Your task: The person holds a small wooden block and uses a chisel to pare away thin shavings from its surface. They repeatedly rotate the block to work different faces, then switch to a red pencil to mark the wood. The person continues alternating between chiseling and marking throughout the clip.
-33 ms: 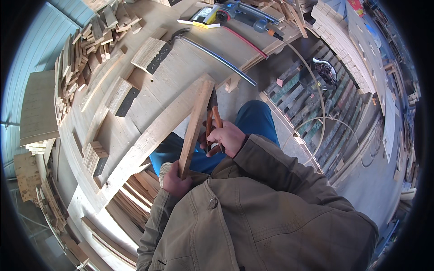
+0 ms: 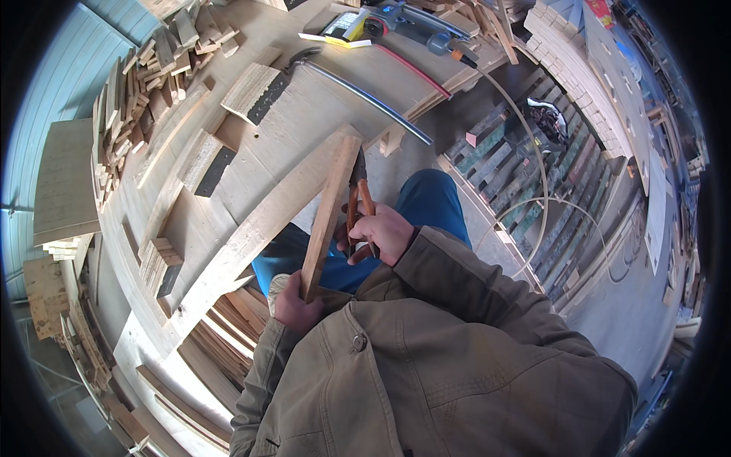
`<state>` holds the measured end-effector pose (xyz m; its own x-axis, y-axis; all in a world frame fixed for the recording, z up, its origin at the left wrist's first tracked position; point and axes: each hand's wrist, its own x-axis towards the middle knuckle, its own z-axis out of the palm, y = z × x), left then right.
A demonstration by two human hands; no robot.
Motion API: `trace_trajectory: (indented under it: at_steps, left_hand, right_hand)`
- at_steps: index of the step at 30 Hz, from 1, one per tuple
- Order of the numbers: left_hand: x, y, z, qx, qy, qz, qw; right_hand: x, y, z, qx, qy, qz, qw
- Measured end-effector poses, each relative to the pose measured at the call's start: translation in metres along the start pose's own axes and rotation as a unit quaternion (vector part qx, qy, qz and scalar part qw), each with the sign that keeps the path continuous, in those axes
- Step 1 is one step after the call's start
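Gripping a wood slat point(image 2: 329, 213) at its near end, the left hand point(image 2: 295, 308) has fingers wrapped tight around it; the slat rises away from the body, its far tip near the bench edge. Right hand point(image 2: 384, 232) closed around the orange handles of pliers point(image 2: 358, 199), whose dark head sits against the slat's right side. Both hands just above blue-trousered knees. Workbench point(image 2: 304, 114) on the left, bearing boards with dark patches. Long grey bar point(image 2: 365, 95) lies across the far bench. Power drill point(image 2: 403, 23) at far edge. Scrap wood pile point(image 2: 145, 84) far left. Slatted pallets point(image 2: 525, 175) on the floor, right.
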<state>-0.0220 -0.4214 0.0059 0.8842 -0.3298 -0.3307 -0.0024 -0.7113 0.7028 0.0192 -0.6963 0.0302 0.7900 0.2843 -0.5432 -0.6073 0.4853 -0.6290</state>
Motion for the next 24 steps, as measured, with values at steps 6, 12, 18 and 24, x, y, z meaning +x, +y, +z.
trace_trajectory:
  at_steps: [6,12,18,24]
  left_hand:
    - [0.000,-0.007,0.007,0.013,0.006,0.003,1.000]
    - [0.002,-0.010,0.009,0.014,0.002,0.011,1.000]
    - [0.001,-0.004,0.006,0.020,-0.006,-0.028,0.999]
    - [0.000,-0.008,0.010,0.032,0.008,-0.023,0.999]
  right_hand:
    - [0.002,0.001,0.003,-0.020,0.002,-0.010,1.000]
    - [0.011,0.008,0.010,-0.006,0.017,-0.071,0.997]
    - [0.011,0.014,0.013,0.111,0.021,0.001,0.994]
    - [0.008,0.007,0.013,0.138,0.004,0.042,0.990]
